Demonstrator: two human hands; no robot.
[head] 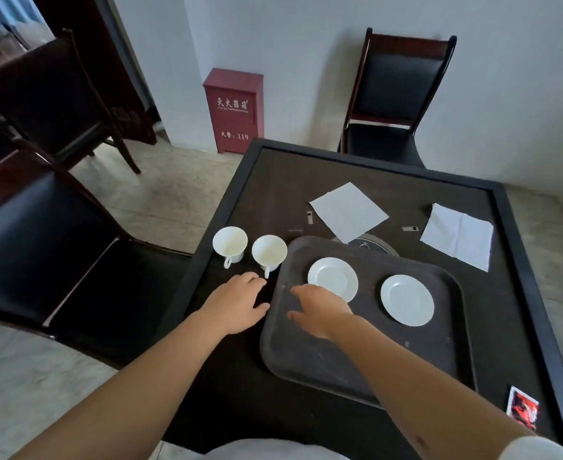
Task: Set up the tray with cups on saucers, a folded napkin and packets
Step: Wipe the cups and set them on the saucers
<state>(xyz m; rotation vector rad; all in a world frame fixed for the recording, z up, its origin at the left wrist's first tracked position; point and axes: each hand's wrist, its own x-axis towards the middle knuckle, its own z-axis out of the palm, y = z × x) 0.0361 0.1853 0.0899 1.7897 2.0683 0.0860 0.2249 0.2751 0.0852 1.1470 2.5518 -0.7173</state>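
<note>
A dark grey tray point(323, 356) lies on the black table, holding two empty white saucers, one on the left point(332, 277) and one on the right point(407, 299). Two white cups stand on the table left of the tray, the farther one point(229, 242) and the nearer one point(269, 251). My left hand point(237, 303) rests open on the table just below the nearer cup. My right hand point(320, 310) hovers open over the tray's left part, at the near edge of the left saucer. Two white napkins lie unfolded beyond the tray, one in the middle point(349, 212) and one to the right point(457, 236).
A red-and-white packet point(522, 411) lies near the table's right front corner. The table has a raised rim point(519, 260). Dark chairs stand at the left point(41, 234) and behind the table point(393, 104). A red fire-extinguisher box point(233, 111) stands against the wall.
</note>
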